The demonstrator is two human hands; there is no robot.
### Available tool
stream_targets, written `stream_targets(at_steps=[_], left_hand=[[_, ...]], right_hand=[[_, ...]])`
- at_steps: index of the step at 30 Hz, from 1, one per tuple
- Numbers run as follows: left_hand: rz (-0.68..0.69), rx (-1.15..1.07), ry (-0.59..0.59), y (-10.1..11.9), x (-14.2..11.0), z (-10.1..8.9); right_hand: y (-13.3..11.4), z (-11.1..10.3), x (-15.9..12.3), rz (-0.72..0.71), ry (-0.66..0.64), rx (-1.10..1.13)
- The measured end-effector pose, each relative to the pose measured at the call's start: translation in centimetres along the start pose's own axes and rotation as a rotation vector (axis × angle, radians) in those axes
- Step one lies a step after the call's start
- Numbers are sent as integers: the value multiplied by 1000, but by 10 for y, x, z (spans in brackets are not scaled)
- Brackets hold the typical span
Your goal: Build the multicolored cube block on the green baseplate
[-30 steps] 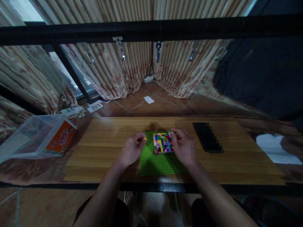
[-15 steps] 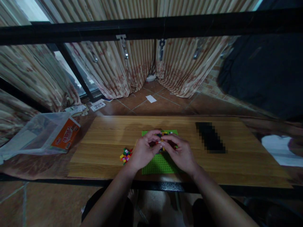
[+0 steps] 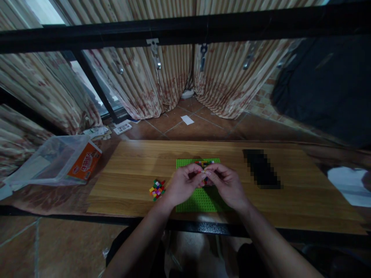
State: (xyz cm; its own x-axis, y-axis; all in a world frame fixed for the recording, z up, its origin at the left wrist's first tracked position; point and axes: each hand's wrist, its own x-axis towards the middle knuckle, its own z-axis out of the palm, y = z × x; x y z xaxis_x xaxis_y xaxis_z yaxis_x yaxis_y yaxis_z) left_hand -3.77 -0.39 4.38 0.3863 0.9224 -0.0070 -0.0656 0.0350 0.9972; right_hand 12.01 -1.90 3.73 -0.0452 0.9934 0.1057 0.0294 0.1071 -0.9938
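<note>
1. Head view: we are bringing our left hand [image 3: 184, 185] and right hand [image 3: 230, 187] together, thumbs and fingertips pinching what is looking like one small brick [image 3: 204, 171]; its colour and exact hold are staying too blurred for us to confirm.
2. Beneath our fingers, the multicoloured brick mosaic [image 3: 206, 181] is sitting on the green studded baseplate [image 3: 199, 201], which is lying flat on the wood-grain tabletop [image 3: 121, 170]. Loose bricks [image 3: 157, 190] are lying in a pile just beside our left forearm.
3. We are judging that such a tiny brick could be slipping or turning askew, because our fingertips are covering it and the room is looking dim. Pressing unevenly could be loosening neighbouring bricks, and a sweeping left forearm could be scattering the pile.
4. Compared with one second ago, our left hand is no longer pinching a yellow brick left of the mosaic, nor our right hand resting at its right edge; both are now meeting over it, hiding most of it, while the pile is showing plainly.
</note>
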Motion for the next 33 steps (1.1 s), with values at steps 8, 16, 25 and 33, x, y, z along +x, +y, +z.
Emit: stream_targets(at_steps=[8,16,25,33], left_hand=[[-5,-71,5,4,-3,4],[-52,-170,32,4,-1,0],[-130,-301,332,-3,7,-2],[-223,-489,392,-4,8,-5]], right_hand=[[-2,-2,-1,11,-17,18],[6,-9,3,46,22,142],[6,-30,11,-81,151,-355],[10,-20,23,-189,130,-625]])
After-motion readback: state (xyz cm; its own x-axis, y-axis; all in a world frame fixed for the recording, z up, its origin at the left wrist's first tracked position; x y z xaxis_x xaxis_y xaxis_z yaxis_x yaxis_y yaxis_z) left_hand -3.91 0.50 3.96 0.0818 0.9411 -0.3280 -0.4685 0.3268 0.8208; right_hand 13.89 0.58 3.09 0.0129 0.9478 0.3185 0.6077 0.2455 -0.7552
